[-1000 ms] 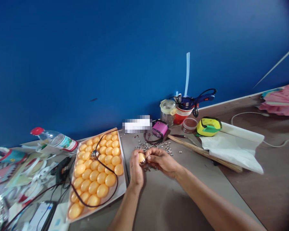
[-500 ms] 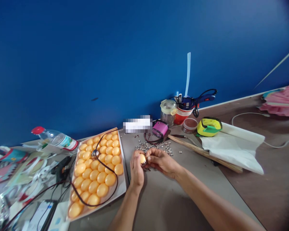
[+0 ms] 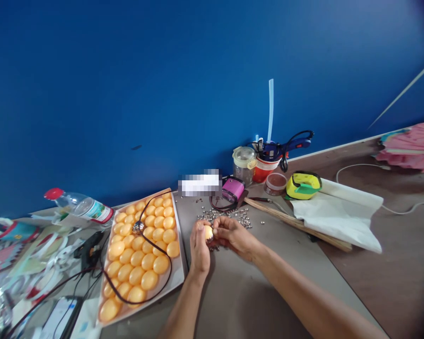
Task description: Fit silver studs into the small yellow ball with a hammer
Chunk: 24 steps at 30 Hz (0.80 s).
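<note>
My left hand (image 3: 199,249) is closed round an orange-yellow ball (image 3: 208,232) that looks like a ping-pong ball, with shiny silver pieces along its lower edge. The thumb and forefinger of my right hand (image 3: 233,237) are pinched together against the ball's right side; whatever they hold is too small to make out. Small silver beads (image 3: 242,217) lie scattered on the grey table just beyond both hands. To the left, a shallow box (image 3: 182,278) holds rows of similar orange balls (image 3: 137,257), and one ball (image 3: 138,227) among them is covered in silver.
A black cable (image 3: 170,263) loops over the box. Left of it are a plastic bottle (image 3: 81,205), a glue gun (image 3: 90,251) and a phone (image 3: 60,318). Behind the beads stand a lidded jar (image 3: 244,167), a red cup (image 3: 265,172) and a purple device (image 3: 233,189); white paper (image 3: 339,221) lies right.
Both hands keep hold at the ball, with only a slight shift of the right fingers. The whole view has moved a little, so things at the right sit slightly further left.
</note>
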Each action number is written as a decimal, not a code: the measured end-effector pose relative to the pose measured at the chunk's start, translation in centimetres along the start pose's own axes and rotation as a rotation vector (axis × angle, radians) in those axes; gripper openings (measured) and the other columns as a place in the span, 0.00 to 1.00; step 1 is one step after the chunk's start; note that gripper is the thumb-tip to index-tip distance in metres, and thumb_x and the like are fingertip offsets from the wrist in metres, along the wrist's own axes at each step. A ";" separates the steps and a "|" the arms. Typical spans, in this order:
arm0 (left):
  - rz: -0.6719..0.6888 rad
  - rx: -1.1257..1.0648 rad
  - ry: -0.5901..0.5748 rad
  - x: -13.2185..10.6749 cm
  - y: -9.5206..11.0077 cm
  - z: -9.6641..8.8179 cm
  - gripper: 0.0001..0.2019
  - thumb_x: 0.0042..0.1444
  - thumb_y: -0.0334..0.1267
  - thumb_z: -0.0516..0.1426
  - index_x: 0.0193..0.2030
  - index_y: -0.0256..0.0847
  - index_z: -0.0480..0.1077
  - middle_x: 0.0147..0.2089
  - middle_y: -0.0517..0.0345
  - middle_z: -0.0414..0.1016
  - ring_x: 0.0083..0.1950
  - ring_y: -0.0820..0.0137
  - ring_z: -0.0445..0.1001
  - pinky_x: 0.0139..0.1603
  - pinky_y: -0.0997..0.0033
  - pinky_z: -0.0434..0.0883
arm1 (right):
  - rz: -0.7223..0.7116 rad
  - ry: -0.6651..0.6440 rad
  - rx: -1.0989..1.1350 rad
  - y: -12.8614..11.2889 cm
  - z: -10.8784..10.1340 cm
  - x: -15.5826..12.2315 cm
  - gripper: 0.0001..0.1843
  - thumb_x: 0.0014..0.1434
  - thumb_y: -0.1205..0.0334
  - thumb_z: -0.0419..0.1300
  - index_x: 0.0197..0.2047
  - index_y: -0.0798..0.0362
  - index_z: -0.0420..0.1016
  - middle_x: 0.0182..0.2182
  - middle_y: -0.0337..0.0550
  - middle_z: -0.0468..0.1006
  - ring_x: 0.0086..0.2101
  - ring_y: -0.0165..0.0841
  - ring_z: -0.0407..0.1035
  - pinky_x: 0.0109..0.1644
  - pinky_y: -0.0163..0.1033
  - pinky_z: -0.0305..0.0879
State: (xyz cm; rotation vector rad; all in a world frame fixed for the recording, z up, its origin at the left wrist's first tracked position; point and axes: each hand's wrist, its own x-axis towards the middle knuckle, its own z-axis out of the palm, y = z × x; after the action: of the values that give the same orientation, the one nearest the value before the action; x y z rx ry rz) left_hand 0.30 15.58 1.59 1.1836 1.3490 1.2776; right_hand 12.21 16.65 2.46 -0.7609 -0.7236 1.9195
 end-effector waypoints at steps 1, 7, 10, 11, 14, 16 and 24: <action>-0.011 -0.029 0.001 0.1 -0.1 0.1 0.19 0.56 0.54 0.48 0.35 0.38 0.68 0.31 0.57 0.68 0.30 0.71 0.65 0.29 0.74 0.64 | -0.016 0.017 -0.018 -0.1 -0.1 0.1 0.17 0.44 0.55 0.67 0.28 0.53 0.63 0.23 0.34 0.69 0.23 0.26 0.64 0.28 0.33 0.57; -0.012 -0.110 0.075 0.4 -0.8 0.4 0.19 0.54 0.54 0.50 0.39 0.40 0.66 0.31 0.59 0.67 0.27 0.73 0.64 0.27 0.75 0.64 | -0.391 0.230 -0.834 -0.3 -0.9 0.1 0.06 0.55 0.60 0.54 0.29 0.53 0.67 0.25 0.39 0.69 0.28 0.30 0.63 0.33 0.36 0.57; -0.047 -0.167 0.073 0.5 -0.8 0.5 0.18 0.55 0.54 0.50 0.38 0.40 0.65 0.27 0.61 0.65 0.24 0.75 0.61 0.23 0.76 0.62 | -0.518 0.300 -1.411 0.2 -1.0 -0.1 0.06 0.56 0.65 0.53 0.34 0.54 0.70 0.34 0.46 0.71 0.37 0.35 0.63 0.43 0.41 0.54; -0.059 -0.190 0.061 0.5 -0.7 0.5 0.18 0.55 0.54 0.50 0.37 0.40 0.65 0.26 0.62 0.64 0.23 0.76 0.60 0.23 0.77 0.61 | -0.509 0.294 -1.553 0.5 -1.0 -0.1 0.06 0.56 0.65 0.53 0.35 0.54 0.71 0.36 0.47 0.71 0.39 0.37 0.63 0.44 0.42 0.53; -0.082 -0.245 0.021 0.4 -0.5 0.6 0.17 0.56 0.53 0.49 0.37 0.40 0.64 0.23 0.63 0.61 0.22 0.77 0.59 0.22 0.78 0.60 | -0.439 0.270 -1.804 1.0 -0.9 -0.3 0.07 0.56 0.61 0.54 0.36 0.53 0.71 0.38 0.49 0.70 0.40 0.39 0.61 0.45 0.43 0.51; -0.086 -0.255 0.011 0.4 -0.5 0.7 0.17 0.56 0.53 0.49 0.37 0.39 0.64 0.23 0.63 0.61 0.22 0.77 0.60 0.22 0.78 0.60 | -0.417 0.246 -1.855 1.1 -0.8 -0.3 0.07 0.56 0.60 0.55 0.36 0.52 0.71 0.38 0.48 0.70 0.40 0.39 0.61 0.45 0.43 0.50; -0.073 -0.249 0.014 0.5 -0.7 0.6 0.17 0.57 0.52 0.49 0.37 0.40 0.65 0.25 0.62 0.64 0.22 0.77 0.60 0.23 0.77 0.61 | -0.407 0.205 -1.812 1.4 -0.8 -0.1 0.08 0.57 0.68 0.51 0.30 0.54 0.70 0.31 0.45 0.73 0.33 0.34 0.64 0.43 0.42 0.46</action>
State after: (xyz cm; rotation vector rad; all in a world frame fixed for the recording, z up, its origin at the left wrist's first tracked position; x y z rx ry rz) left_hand 0.75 16.14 0.83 0.9472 1.1920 1.3596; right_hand 12.07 16.14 0.93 -1.5671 -2.2327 0.3549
